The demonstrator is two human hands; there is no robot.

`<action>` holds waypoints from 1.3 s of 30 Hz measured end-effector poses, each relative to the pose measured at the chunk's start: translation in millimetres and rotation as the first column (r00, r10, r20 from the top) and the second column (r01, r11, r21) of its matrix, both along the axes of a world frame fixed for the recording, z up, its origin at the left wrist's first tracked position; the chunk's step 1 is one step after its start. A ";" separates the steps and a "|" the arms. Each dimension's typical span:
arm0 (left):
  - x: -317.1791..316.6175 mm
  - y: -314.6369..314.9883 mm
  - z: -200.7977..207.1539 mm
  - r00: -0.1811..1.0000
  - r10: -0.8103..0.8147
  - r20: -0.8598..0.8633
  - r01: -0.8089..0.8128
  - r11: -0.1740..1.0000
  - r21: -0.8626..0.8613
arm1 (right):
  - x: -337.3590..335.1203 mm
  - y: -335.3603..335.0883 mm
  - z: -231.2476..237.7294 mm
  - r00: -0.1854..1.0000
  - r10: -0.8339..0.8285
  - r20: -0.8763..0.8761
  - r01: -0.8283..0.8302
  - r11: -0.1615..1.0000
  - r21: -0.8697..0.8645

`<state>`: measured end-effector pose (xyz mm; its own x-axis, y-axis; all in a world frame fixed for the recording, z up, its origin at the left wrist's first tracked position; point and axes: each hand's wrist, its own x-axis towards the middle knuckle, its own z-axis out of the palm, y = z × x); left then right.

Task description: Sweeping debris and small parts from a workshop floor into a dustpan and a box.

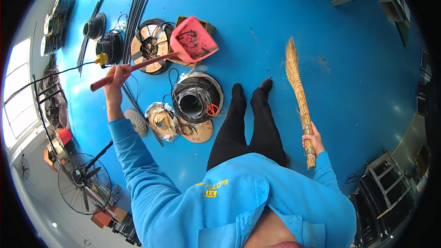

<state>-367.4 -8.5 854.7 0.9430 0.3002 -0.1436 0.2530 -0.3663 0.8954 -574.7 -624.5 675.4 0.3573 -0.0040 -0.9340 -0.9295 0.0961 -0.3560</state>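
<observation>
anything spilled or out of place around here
Yes, dark bits lie scattered on the blue floor, right of the straw broom in the right hand. They look like spilled dirt against the plain surface. Similar debris sits in the pink dustpan.

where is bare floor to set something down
Bare blue floor spreads right of the tan straw broom, beyond scattered dark debris; another patch, lightly specked, lies between broom and pink plastic dustpan. Crowded: below and left of the dustpan, with black cable coils.

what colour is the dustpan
The dustpan is pinkish red, best seen in the head view.
</observation>
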 end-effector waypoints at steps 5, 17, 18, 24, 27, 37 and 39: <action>-1.8 15.0 22.3 0.997 -0.054 0.051 0.048 0.992 0.113 | -21.5 18.6 1.2 0.999 -0.049 0.006 0.049 0.998 0.025; 7.3 -74.5 -170.8 0.651 -0.751 -0.105 0.628 0.456 0.631 | -33.9 68.8 7.6 0.992 -0.130 0.005 0.129 0.988 0.080; 1.7 -84.1 -188.9 0.586 -0.804 -0.100 0.624 0.369 0.688 | -34.2 70.3 8.7 0.992 -0.128 0.012 0.127 0.988 0.084; -9.7 -113.6 -242.0 0.472 -0.873 -0.126 0.608 0.218 0.763 | -43.3 76.1 13.1 0.993 -0.111 0.028 0.109 0.991 0.076; -15.5 -126.4 -243.1 0.430 -0.890 -0.150 0.604 0.160 0.781 | -47.1 77.0 15.1 0.994 -0.105 0.034 0.103 0.993 0.064; 5.8 -128.1 -221.9 0.464 -0.879 -0.105 0.570 0.206 0.795 | -56.8 82.2 14.6 0.981 -0.184 0.059 0.180 0.981 0.070; 15.2 -147.5 -191.7 0.482 -0.873 -0.075 0.578 0.252 0.776 | -63.1 79.2 16.5 0.982 -0.181 0.050 0.179 0.983 0.039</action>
